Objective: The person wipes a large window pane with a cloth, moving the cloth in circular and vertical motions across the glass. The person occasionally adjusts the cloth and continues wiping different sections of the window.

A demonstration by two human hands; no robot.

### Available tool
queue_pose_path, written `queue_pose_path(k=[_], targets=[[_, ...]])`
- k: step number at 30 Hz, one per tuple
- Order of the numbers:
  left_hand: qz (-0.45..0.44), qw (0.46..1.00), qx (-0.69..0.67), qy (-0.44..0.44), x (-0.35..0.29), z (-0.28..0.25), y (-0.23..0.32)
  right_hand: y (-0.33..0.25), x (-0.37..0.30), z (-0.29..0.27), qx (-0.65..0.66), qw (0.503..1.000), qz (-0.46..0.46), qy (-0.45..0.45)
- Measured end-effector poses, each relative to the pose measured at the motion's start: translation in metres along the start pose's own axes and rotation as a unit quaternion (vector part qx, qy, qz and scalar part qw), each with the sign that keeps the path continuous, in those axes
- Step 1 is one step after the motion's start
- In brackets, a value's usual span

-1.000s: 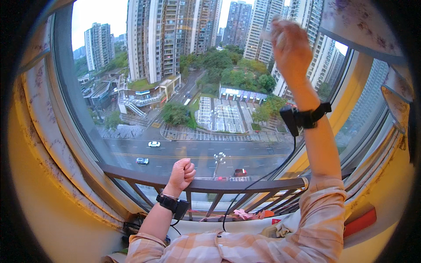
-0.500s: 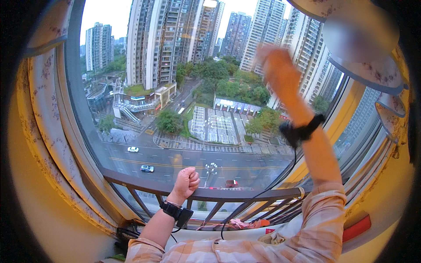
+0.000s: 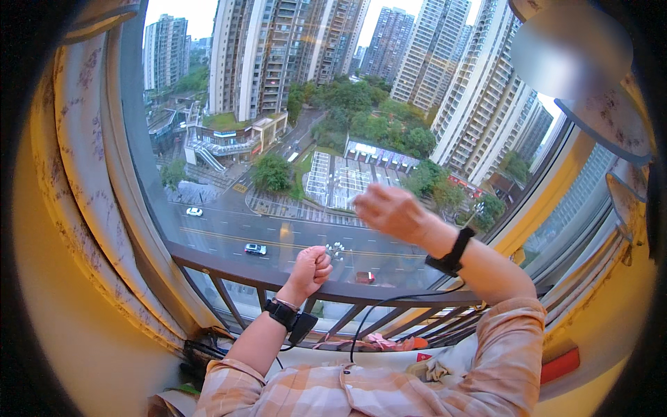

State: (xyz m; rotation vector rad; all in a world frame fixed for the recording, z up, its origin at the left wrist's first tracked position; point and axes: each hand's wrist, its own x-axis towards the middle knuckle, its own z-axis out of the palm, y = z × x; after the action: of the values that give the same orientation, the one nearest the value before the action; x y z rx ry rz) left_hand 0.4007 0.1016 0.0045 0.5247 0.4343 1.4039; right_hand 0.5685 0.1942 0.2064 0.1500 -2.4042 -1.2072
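Note:
My left hand [image 3: 310, 271] is closed in a fist just over the dark brown window railing [image 3: 361, 292]. No object sticks out of it. My right hand [image 3: 394, 214] is raised in front of the window glass [image 3: 431, 267], with its back toward me and its fingers bent forward. Motion smears the fingertips, and whether they hold anything is hidden. Each wrist wears a black strap: one left strap [image 3: 281, 315] with a small box, one right strap [image 3: 455, 251]. A black cable [image 3: 379, 302] hangs from the right one across the railing.
Flowered curtains [image 3: 76, 160] hang at the left, more fabric [image 3: 611, 125] at the upper right. Pinkish and orange items [image 3: 389, 342] lie at the railing's foot. A red object [image 3: 560, 365] stands at the lower right. Beyond the glass are a road [image 3: 229, 233] and tall buildings [image 3: 278, 55].
My right hand has come down and left from high up on the right side. My left fist has shifted slightly right and up. The whole view has tilted a little.

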Motion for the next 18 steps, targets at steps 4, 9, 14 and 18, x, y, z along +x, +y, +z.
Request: queue_pose_path(k=[4, 9, 14, 18], targets=[[-0.007, 1.000, -0.003, 0.000, 0.001, 0.000, 0.000, 0.097, 0.019, -0.052, -0.223, 0.942, 0.219, 0.121], [-0.004, 1.000, -0.004, -0.003, 0.000, -0.002, 0.001, 0.126, 0.023, -0.070, -0.208, 0.891, 0.296, 0.274], [-0.008, 1.000, -0.007, 0.001, 0.001, -0.002, 0.001, -0.032, -0.039, 0.013, -0.024, 0.988, 0.140, 0.055], [-0.014, 1.000, -0.003, -0.018, 0.002, -0.002, 0.001, -0.033, -0.074, 0.000, 0.017, 0.994, 0.104, -0.011]])
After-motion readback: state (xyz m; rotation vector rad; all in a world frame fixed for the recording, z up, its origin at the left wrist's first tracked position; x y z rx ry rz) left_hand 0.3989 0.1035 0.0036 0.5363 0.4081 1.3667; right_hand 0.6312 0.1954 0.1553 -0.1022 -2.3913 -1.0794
